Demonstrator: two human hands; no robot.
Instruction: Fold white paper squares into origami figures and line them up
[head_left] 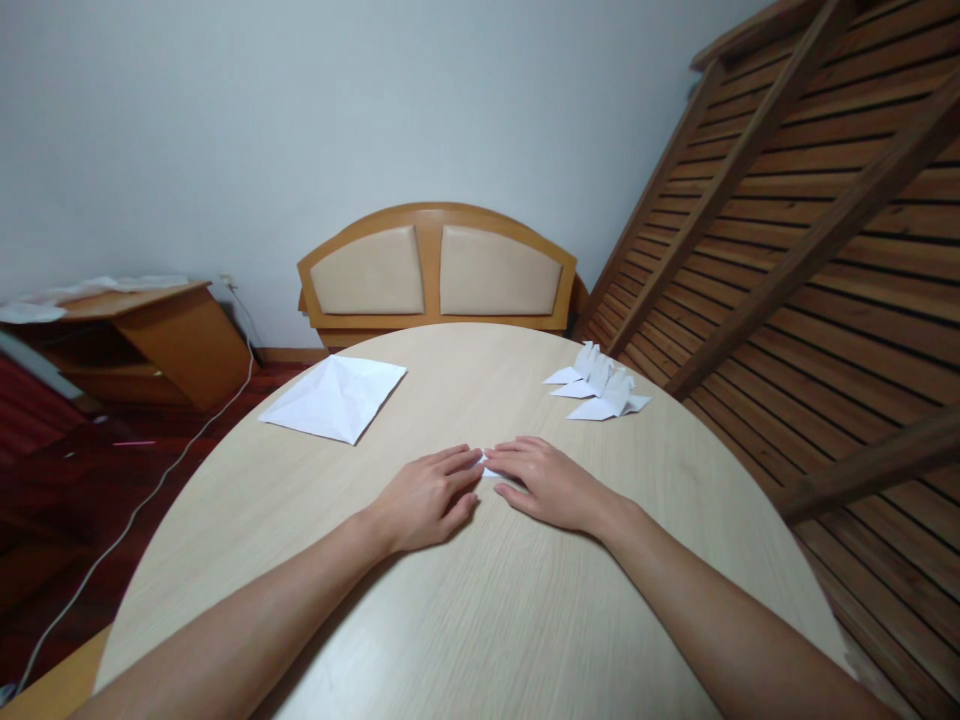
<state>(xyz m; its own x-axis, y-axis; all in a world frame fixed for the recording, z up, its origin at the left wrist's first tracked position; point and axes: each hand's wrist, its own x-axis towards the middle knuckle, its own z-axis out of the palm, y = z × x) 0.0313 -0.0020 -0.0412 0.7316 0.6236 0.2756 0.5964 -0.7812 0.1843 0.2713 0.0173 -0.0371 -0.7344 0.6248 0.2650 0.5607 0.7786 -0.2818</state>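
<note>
A small piece of folded white paper [491, 470] lies on the table in front of me, mostly hidden under my fingers. My left hand [435, 495] rests palm down on its left side, fingers stretched out and thumb apart. From the right, my right hand [551, 482] lies flat over the other side of the paper, its fingertips close to those of the left. Neither hand is wrapped around anything. Several folded white paper figures [600, 390] stand in a row beyond my right hand. Past my left hand sits a creased square sheet of white paper [334, 398].
All this is on a round, light wooden table [450, 620]. A headboard [435, 265] stands behind it against the wall. Slatted wooden panels [810, 260] lean close along the right. At left are a low wooden desk [157, 340] and a white cable [161, 480] on the floor.
</note>
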